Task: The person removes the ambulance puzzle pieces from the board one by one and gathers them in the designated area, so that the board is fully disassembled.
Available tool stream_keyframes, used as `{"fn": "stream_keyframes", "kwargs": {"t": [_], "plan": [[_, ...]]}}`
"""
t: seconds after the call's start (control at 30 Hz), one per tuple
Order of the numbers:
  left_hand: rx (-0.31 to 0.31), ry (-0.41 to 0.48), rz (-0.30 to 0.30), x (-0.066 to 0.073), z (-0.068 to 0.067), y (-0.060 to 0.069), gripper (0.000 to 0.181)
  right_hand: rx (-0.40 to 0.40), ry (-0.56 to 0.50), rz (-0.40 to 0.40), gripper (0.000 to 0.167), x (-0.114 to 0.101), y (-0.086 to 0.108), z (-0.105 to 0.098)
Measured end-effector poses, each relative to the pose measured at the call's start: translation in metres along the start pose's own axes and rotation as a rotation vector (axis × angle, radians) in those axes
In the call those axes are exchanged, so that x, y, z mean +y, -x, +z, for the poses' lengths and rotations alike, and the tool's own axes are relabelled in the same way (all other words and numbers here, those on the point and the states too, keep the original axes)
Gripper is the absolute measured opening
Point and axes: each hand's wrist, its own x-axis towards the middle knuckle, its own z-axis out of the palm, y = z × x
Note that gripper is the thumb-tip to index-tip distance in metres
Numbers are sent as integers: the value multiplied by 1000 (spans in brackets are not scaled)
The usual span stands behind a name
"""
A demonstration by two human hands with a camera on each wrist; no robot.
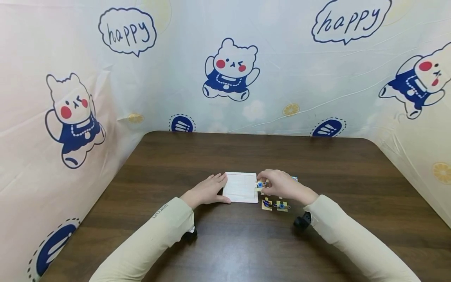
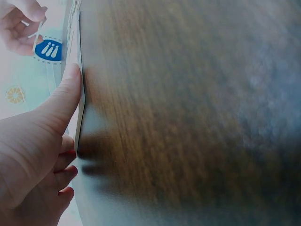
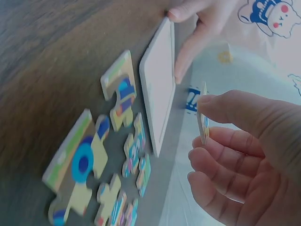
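A white puzzle tray (image 1: 240, 188) lies flat on the table. My left hand (image 1: 208, 189) rests against its left side, thumb at the near corner and fingers extended toward the far corner. Over the tray's right edge, my right hand (image 1: 282, 184) pinches a jigsaw puzzle piece (image 1: 260, 185) between thumb and fingers. The right wrist view shows that piece (image 3: 204, 117) edge-on, raised above the table. Loose jigsaw pieces (image 3: 82, 162) lie right of the tray, some of them hidden under my right hand in the head view.
Two loose pieces, one at the left (image 1: 266, 203) and one at the right (image 1: 282, 206), lie nearest me beside the tray. The brown wooden table (image 1: 225, 239) extends all round. A patterned cloth (image 1: 275, 70) hangs behind it and at both sides.
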Motion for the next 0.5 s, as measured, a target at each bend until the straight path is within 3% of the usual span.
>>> {"fn": "stream_keyframes", "kwargs": {"t": [0.33, 0.5], "plan": [[6, 9, 5, 1, -1, 1, 87, 17, -14, 20, 30, 12, 24, -10], [-2, 16, -3, 1, -2, 1, 87, 1, -20, 66, 31, 18, 36, -12]]}}
